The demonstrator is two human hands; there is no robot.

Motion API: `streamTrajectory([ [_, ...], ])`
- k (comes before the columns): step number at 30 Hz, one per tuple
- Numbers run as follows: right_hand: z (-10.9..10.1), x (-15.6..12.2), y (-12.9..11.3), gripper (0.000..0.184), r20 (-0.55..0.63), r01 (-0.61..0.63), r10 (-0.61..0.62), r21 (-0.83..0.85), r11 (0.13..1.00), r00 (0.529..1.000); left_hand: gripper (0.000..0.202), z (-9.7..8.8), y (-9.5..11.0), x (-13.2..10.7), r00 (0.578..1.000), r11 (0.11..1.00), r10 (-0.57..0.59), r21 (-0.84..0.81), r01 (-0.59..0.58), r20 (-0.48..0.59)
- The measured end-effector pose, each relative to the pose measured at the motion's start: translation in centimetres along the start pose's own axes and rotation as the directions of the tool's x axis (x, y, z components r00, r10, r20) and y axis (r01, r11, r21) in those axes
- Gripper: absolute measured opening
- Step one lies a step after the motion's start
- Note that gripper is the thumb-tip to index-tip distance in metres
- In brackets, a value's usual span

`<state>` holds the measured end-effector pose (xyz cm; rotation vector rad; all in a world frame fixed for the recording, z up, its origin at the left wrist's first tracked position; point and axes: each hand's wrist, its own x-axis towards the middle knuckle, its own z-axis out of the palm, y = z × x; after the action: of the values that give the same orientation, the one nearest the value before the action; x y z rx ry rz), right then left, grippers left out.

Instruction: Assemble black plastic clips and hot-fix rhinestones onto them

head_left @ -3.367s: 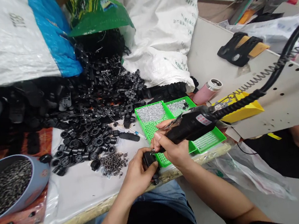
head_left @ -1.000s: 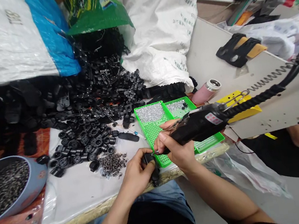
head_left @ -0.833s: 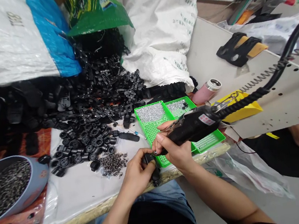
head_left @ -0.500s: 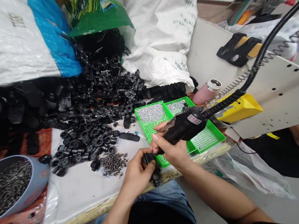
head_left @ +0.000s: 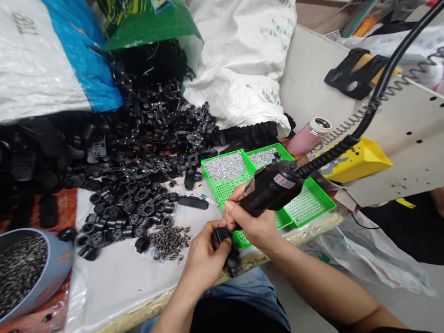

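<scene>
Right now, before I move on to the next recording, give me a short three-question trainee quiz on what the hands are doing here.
1. True or false: the right hand grips a black corded handheld tool.
2. What does the left hand hold? A: a small black plastic part; B: a pink flask; C: a yellow wedge-shaped holder.
3. Fill in the blank: the perforated plastic tray beneath the tool is bright ____.

Key: 1 true; 2 A; 3 green.
</scene>
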<state>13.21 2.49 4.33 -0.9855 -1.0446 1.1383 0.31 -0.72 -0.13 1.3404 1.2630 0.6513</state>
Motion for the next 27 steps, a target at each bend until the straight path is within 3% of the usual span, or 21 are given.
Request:
streamTrajectory([
  [9, 0.6, -0.1, -0.1, 0.036, 0.024, -0.036, 0.038, -0.076, 0.996, 0.999, 0.024, 0.5, -0.7, 0.0, 0.997, 0.989, 0.021, -0.147, -0.032, -0.072],
  [14, 0.6, -0.4, 0.2, 0.027, 0.024, -0.017, 0.018, -0.051, 0.999, 1.0, 0.026, 0.3, -0.8, -0.1, 0.997, 0.983, 0.058, -0.173, -0.065, -0.042],
  [17, -0.5, 0.1, -0.9, 0.028, -0.012, 0.05, -0.05, -0.026, 0.998, 0.999, 0.034, 0.1, -0.5, -0.3, 0.999, 0.964, 0.043, -0.261, -0.043, -0.006],
  [19, -2.0, 1.0, -1.9, 0.028, -0.115, 0.144, -0.149, -0.05, 0.988, 0.982, 0.043, -0.3, -0.2, -0.5, 0.999, 0.918, 0.022, -0.396, -0.008, 0.03],
  [22, -4.6, 2.7, -3.3, 0.029, -0.28, 0.231, -0.271, -0.167, 0.958, 0.921, 0.047, -1.3, 0.1, -1.1, 0.989, 0.78, 0.004, -0.619, 0.089, 0.146],
  [27, -6.9, 4.1, -4.0, 0.036, -0.337, 0.22, -0.27, -0.179, 0.959, 0.902, 0.046, -2.7, 0.5, -2.1, 0.956, 0.565, -0.008, -0.787, 0.247, 0.295],
])
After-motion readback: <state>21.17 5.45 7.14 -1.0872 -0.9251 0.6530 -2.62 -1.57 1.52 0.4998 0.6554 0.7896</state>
